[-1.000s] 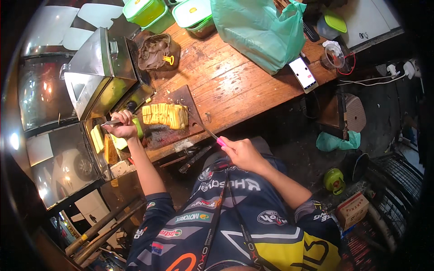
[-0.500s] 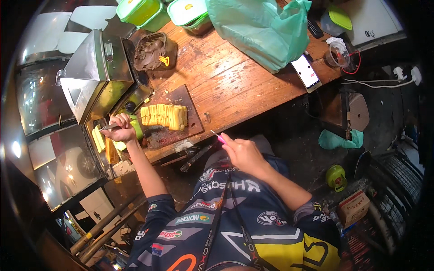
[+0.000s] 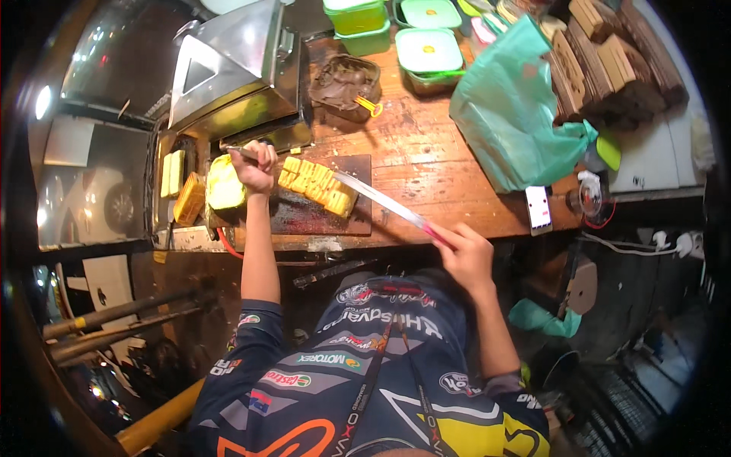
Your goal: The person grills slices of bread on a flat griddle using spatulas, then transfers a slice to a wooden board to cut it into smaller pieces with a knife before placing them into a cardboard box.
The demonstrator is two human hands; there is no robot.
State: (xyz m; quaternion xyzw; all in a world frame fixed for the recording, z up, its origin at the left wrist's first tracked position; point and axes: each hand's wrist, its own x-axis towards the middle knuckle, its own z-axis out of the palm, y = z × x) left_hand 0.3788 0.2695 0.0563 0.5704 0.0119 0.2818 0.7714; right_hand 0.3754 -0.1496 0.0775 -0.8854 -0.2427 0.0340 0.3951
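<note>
A block of yellow bread or cake [image 3: 316,186], cut into several slices, lies on a dark cutting board [image 3: 285,217] on the wooden table. My right hand [image 3: 468,259] is closed round the pink handle of a long knife [image 3: 384,202]. The blade slants up to the left, its tip end at the right side of the slices; whether it touches them I cannot tell. My left hand [image 3: 259,171], left of the slices, is closed round a slim metal tool [image 3: 242,152], its kind partly hidden. Below that hand sits a bright yellow item [image 3: 225,185].
A metal box with a sloped lid [image 3: 221,65] stands at the back left. Beside it are a tub of brown spread [image 3: 343,84] and lidded green containers [image 3: 362,27]. A green plastic bag [image 3: 502,114] and a phone [image 3: 537,209] lie right. Yellow blocks [image 3: 173,174] lie far left.
My view has shifted, so the table appears further right. The right hand has moved up and right from near my body, and the knife blade now shows fully, reaching the slices. My left hand still holds its tool.
</note>
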